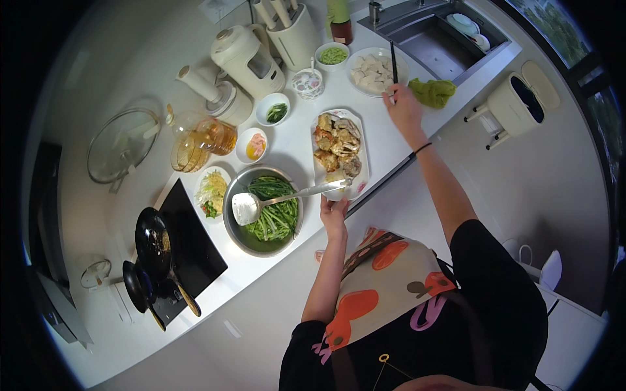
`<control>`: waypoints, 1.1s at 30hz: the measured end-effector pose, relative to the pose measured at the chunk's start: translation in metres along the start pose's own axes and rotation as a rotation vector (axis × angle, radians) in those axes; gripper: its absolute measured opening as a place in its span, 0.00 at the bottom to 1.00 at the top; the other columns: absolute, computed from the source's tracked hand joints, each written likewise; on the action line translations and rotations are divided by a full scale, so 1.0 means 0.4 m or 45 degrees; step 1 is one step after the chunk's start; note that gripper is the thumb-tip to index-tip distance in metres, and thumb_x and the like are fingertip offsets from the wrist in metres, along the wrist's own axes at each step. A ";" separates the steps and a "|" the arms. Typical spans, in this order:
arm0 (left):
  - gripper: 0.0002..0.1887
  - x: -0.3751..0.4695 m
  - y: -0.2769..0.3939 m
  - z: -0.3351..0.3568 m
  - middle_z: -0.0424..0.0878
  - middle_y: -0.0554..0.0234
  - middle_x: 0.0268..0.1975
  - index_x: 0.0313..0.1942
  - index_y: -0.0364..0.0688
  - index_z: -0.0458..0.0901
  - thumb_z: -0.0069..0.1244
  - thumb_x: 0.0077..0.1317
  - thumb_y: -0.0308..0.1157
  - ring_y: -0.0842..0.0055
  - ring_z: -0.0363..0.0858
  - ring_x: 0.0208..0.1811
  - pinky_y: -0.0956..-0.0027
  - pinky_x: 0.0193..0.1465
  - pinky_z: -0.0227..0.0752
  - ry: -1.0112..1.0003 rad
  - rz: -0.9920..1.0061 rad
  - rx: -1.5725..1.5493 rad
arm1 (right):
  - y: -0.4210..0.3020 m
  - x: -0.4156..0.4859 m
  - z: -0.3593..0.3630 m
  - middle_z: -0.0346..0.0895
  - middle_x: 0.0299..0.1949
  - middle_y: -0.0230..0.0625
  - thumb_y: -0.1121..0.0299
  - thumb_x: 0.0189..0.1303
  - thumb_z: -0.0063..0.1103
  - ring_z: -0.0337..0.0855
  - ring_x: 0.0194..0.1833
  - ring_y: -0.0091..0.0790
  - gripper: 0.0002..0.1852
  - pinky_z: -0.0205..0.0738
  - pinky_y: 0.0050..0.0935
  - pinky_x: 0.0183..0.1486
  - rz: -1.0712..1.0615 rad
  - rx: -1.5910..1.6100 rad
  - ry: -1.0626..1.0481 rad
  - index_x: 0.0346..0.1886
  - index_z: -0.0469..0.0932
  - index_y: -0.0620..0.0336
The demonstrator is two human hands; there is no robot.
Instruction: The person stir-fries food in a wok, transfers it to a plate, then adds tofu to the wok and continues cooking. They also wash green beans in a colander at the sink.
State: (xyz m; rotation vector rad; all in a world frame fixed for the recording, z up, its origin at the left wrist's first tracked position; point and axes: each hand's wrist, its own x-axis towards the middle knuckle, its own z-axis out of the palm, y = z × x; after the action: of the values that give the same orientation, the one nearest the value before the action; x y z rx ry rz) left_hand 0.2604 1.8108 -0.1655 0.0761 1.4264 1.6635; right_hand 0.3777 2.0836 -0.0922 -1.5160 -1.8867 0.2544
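My left hand (335,220) grips the near end of an oblong white plate (363,146) with a floral rim. Browned, fried-looking crab pieces (337,141) lie on that plate. In my right hand (405,110) are black chopsticks (394,63), pointing away over the edge of a round plate (351,80) of pale, raw-looking slices (375,72). A metal spatula (247,207) rests across a steel bowl (299,222) of cut green vegetables (274,220), its handle end reaching over the oblong plate.
Small bowls (259,117) and a plate of chopped seasonings (211,193) stand along the counter. Behind are an oil bottle (217,137), a blender-like appliance (249,58) and a knife block (296,39). A green cloth (433,93) lies near the sink (440,54). Pans (154,244) sit on the cooktop (195,244).
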 end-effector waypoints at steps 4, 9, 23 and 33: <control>0.34 0.002 0.008 0.043 0.76 0.58 0.47 0.62 0.42 0.62 0.51 0.55 0.15 0.72 0.78 0.46 0.71 0.50 0.76 -0.034 0.026 0.020 | 0.129 0.085 0.062 0.78 0.34 0.47 0.54 0.54 0.57 0.80 0.35 0.46 0.37 0.75 0.42 0.36 0.104 -0.380 -0.143 0.66 0.56 0.55; 0.37 0.015 0.006 0.080 0.76 0.60 0.45 0.64 0.43 0.60 0.50 0.51 0.14 0.73 0.78 0.45 0.76 0.46 0.73 -0.026 0.039 0.118 | 0.221 0.132 0.132 0.78 0.34 0.49 0.62 0.59 0.48 0.80 0.35 0.48 0.32 0.75 0.44 0.34 0.136 -0.129 -0.233 0.66 0.55 0.63; 0.38 0.017 0.019 0.034 0.70 0.53 0.56 0.66 0.38 0.53 0.50 0.55 0.15 0.66 0.75 0.55 0.73 0.53 0.71 -0.105 -0.096 0.010 | 0.294 0.224 0.104 0.79 0.33 0.50 0.56 0.58 0.52 0.80 0.37 0.51 0.23 0.75 0.45 0.38 0.365 -0.373 -0.306 0.47 0.72 0.67; 0.34 -0.125 0.077 -0.122 0.65 0.48 0.61 0.64 0.32 0.56 0.51 0.58 0.21 0.65 0.75 0.55 0.71 0.54 0.71 -0.006 -0.314 0.321 | 0.262 0.340 0.179 0.79 0.35 0.48 0.56 0.46 0.64 0.82 0.34 0.45 0.22 0.75 0.39 0.39 0.536 -0.019 -0.491 0.36 0.74 0.67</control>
State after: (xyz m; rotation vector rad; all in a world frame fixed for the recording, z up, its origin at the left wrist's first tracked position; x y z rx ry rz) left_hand 0.2437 1.7443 -0.1322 0.0432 1.5685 1.2787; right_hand 0.4048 2.2586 -0.1497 -1.9764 -1.8277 0.7725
